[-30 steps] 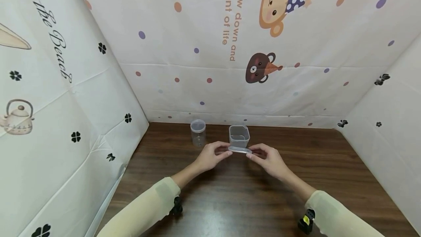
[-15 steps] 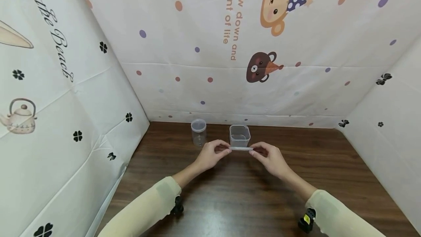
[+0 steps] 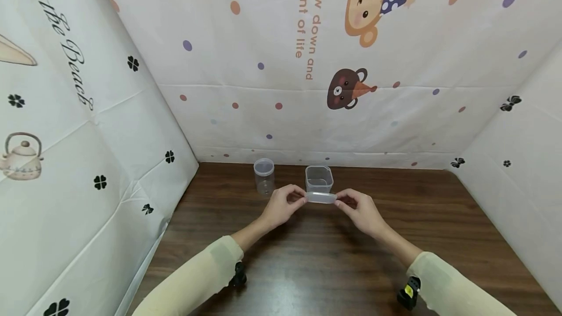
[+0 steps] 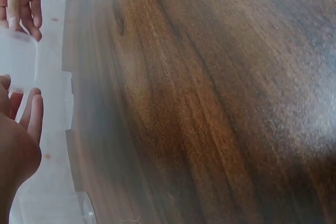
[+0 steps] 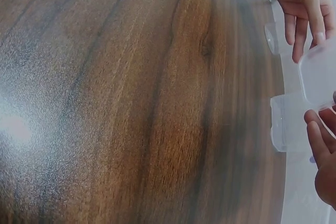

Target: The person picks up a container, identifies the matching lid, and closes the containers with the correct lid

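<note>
Between both hands a clear plastic lid (image 3: pixel 321 198) is held up off the table, in front of a clear, square, lidless plastic container (image 3: pixel 319 177). My left hand (image 3: pixel 283 207) pinches the lid's left edge between thumb and fingers. The opposite edge is pinched by my right hand (image 3: pixel 359 212). In the left wrist view the lid (image 4: pixel 20 59) appears as a rounded, translucent square with fingers at two sides. The right wrist view shows the same lid (image 5: pixel 319 74), partly cut off by the frame.
A clear round jar (image 3: pixel 264 177) with a lid on it stands left of the square container, behind my left hand. The brown wooden table (image 3: pixel 281 267) meets a printed white cloth (image 3: pixel 219 126) at the back, with more cloth at both sides.
The lid has tilted in the hands: its face showed slightly, then it was edge-on, and now more of its face shows. Both hands keep their hold and have barely moved.
</note>
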`<state>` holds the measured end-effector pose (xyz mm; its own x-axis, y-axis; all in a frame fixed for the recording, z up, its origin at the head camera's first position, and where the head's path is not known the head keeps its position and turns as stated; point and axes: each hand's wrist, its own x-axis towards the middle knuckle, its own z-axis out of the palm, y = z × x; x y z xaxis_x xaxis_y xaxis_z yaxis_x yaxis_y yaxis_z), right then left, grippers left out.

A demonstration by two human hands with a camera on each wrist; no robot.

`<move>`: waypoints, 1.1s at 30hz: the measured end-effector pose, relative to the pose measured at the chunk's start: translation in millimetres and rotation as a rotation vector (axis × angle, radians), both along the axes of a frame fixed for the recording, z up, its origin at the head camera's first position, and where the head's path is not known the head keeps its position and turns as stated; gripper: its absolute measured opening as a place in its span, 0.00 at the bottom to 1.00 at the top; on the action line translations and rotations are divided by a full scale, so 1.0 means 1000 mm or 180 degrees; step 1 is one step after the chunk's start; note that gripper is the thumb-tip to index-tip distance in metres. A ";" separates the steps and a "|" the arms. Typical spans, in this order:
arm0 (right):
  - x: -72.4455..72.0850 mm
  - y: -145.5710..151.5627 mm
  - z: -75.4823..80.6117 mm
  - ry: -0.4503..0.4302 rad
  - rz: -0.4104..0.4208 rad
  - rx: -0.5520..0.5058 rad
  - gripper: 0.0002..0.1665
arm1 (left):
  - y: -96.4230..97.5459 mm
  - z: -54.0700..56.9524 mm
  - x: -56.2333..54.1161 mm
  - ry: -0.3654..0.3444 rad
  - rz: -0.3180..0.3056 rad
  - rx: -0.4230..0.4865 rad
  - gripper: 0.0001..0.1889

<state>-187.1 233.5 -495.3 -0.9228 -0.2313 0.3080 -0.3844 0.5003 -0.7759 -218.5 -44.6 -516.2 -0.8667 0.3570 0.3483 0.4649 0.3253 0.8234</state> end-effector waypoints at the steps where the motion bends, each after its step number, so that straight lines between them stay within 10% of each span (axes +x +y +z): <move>1: 0.000 0.000 0.000 0.0004 0.0000 0.0016 0.05 | 0.000 0.000 0.000 0.0024 0.0007 0.0001 0.04; 33: -0.001 -0.006 0.001 -0.0026 -0.0069 -0.0137 0.06 | 0.003 0.007 0.003 0.0136 0.0030 0.0044 0.11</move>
<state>-188.4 228.0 -494.1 -0.9300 -0.1981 0.3097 -0.3674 0.4746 -0.7999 -215.3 -41.7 -509.6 -0.8542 0.3438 0.3901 0.4968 0.3184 0.8073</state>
